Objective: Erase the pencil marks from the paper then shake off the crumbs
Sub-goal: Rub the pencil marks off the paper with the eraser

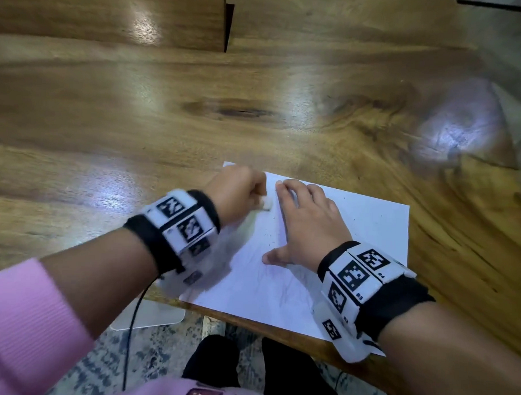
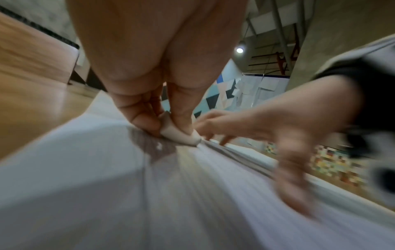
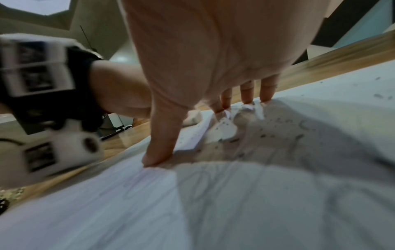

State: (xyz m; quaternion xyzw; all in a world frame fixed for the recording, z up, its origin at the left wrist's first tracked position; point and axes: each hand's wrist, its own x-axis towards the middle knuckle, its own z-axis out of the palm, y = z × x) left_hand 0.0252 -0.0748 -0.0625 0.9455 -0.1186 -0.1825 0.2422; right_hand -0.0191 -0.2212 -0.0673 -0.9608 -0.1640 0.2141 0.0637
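Head view, nearest the wearer: the paper (image 1: 355,230), a white sheet, lies flat on the wooden table (image 1: 138,119) at the near edge, its near border overhanging slightly. At 3 o'clock on the sheet the right hand (image 1: 308,225) rests palm down, fingers straight and spread, thumb out toward 9 o'clock. At 10 o'clock the left hand (image 1: 235,193) pinches a small white eraser (image 1: 266,204) with curled fingers, its tip on the sheet.

The left wrist view alone shows the grip: the eraser (image 2: 181,133) is clamped between thumb and fingertips, its lower edge touching the paper (image 2: 85,186). The right wrist view alone shows the surface condition: faint grey pencil marks (image 3: 213,186) remain near the camera, and dark crumbs (image 3: 262,135) lie scattered beyond, toward the fingertips (image 3: 266,94) pressing the paper.
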